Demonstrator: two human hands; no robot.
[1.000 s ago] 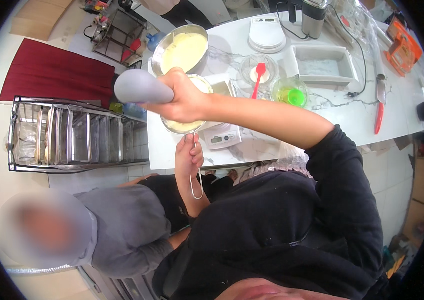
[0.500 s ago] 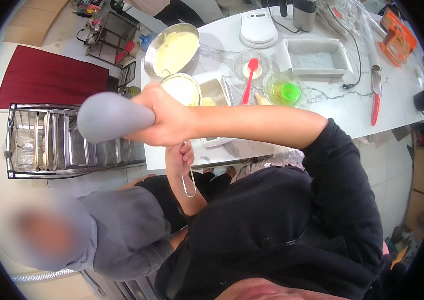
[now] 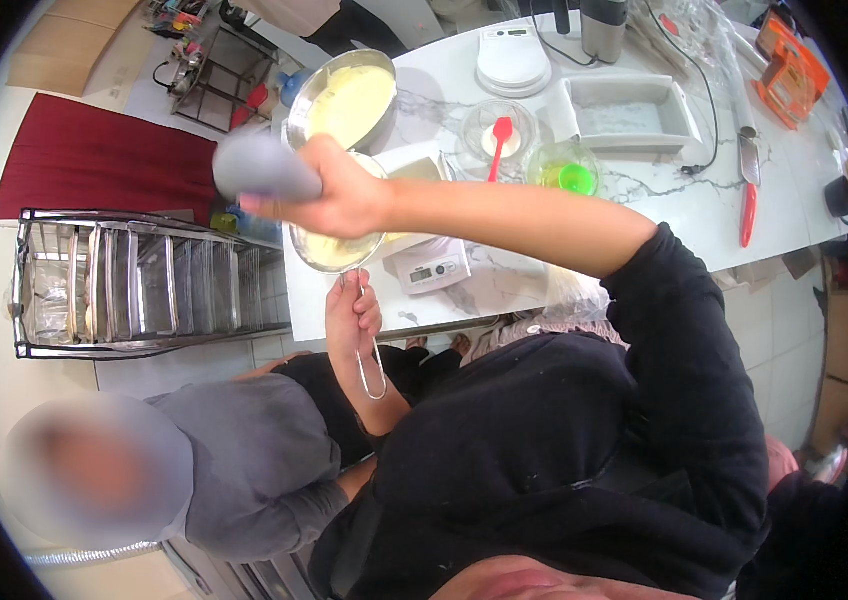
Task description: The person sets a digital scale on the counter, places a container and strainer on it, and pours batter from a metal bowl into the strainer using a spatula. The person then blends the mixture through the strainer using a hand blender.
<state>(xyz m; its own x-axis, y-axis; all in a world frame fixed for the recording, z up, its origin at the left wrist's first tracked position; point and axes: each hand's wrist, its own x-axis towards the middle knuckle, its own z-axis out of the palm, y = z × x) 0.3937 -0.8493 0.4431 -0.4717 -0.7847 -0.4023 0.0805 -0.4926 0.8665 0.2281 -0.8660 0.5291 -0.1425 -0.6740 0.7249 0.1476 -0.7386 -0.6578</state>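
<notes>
My right hand [image 3: 344, 190] is wrapped round a thick grey handle [image 3: 266, 165] with a rounded end, blurred by motion. The tool's working end is hidden behind the hand. Below it, my left hand [image 3: 354, 305] grips the wire loop handle of a round metal strainer [image 3: 329, 262], which has a pale yellow mixture in it. My right hand and forearm cover part of the strainer. Behind it stands a large steel bowl [image 3: 384, 125] of pale yellow batter. A lined loaf pan [image 3: 424, 158] sits beside the strainer, partly covered by my forearm.
A digital scale [image 3: 434, 268] lies near the table edge, another white scale [image 3: 512, 62] farther back. Also on the table are a glass bowl with a red brush [image 3: 502, 135], a green cup [image 3: 576, 179], a lined pan [image 3: 634, 110] and a red-handled knife [image 3: 750, 200]. A co-worker [image 3: 254, 460] is at left.
My right hand and the grey handle have moved up and to the right, the handle's end swinging upward. More of the strainer and the near scale now show. My left hand keeps its grip.
</notes>
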